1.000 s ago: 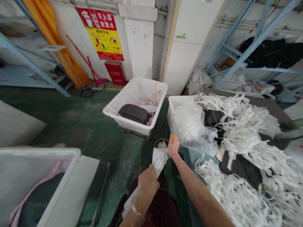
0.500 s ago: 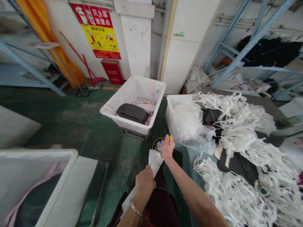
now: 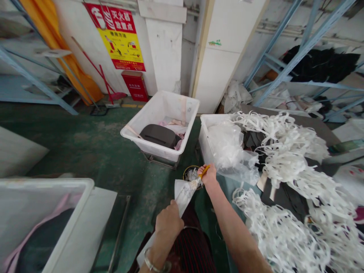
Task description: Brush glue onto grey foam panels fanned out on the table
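My left hand (image 3: 170, 220) is closed around a long white strip (image 3: 183, 193) that runs from under my wrist toward the middle. In the grip of my right hand (image 3: 209, 176) is a brush with a yellow handle (image 3: 204, 171). Its pale, bristle-like end touches or hovers just over the far part of the strip; I cannot tell which. Just beyond, low by my knees, is a round container with a yellow rim (image 3: 186, 169), partly hidden by my right hand and the strip.
Piles of white looped strips (image 3: 284, 227) cover the table on the right, beside a clear plastic bag (image 3: 227, 148) in a white bin. Another white bin (image 3: 159, 102) holding a dark grey piece stands ahead. A large white bin (image 3: 88, 189) is at lower left.
My right hand has moved slightly right and tilted, showing more of the yellow handle. My left hand and the strip have shifted a little left.
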A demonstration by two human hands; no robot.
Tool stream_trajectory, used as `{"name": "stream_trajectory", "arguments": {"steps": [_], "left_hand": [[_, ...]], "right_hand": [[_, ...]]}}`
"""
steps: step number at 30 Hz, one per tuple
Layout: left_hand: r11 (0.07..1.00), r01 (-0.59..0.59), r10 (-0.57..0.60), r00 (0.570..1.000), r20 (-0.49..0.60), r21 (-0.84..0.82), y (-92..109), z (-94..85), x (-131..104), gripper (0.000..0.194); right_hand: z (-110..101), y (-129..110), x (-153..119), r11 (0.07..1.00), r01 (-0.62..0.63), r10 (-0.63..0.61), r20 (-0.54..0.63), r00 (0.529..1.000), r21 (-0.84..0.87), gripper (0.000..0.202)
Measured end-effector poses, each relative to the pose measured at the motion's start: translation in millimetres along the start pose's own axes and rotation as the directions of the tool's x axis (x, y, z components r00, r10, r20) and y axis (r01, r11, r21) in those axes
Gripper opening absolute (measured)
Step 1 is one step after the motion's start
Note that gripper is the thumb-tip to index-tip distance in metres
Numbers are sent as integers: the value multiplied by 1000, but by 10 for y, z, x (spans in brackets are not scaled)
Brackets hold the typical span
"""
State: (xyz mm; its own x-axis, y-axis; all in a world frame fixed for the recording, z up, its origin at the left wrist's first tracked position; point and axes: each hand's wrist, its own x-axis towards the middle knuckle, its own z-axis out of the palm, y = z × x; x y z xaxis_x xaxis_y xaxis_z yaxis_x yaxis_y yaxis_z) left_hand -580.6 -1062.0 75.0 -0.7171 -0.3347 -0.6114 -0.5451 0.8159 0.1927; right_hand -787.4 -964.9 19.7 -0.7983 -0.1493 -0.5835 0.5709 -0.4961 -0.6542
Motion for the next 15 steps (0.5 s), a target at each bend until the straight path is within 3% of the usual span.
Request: {"name": "stream_trajectory", "arguments": {"steps": [2, 7, 11, 13, 15], "left_hand": [[1000, 8, -8, 1000, -6, -26, -8, -73, -19, 38], [998, 3, -6, 998, -57, -60, 14, -182, -45, 36], [997, 1, -3, 999, -38, -73, 47, -172, -42, 32], [998, -14, 12, 999, -45, -58, 83, -149, -60, 35], [998, -39, 38, 998, -41, -42, 123, -127, -96, 38]], "right_hand": [[-6, -5, -27, 996, -64, 65, -11, 998, 54, 27], [23, -71, -168, 995, 11, -6, -47, 999, 99, 24], [132, 51, -388, 969, 245, -241, -84, 967, 32, 22], [179, 134, -467, 921, 378, -382, -25, 924, -97, 26], [196, 157, -482, 862, 440, -444, 43, 895, -252, 30]]}}
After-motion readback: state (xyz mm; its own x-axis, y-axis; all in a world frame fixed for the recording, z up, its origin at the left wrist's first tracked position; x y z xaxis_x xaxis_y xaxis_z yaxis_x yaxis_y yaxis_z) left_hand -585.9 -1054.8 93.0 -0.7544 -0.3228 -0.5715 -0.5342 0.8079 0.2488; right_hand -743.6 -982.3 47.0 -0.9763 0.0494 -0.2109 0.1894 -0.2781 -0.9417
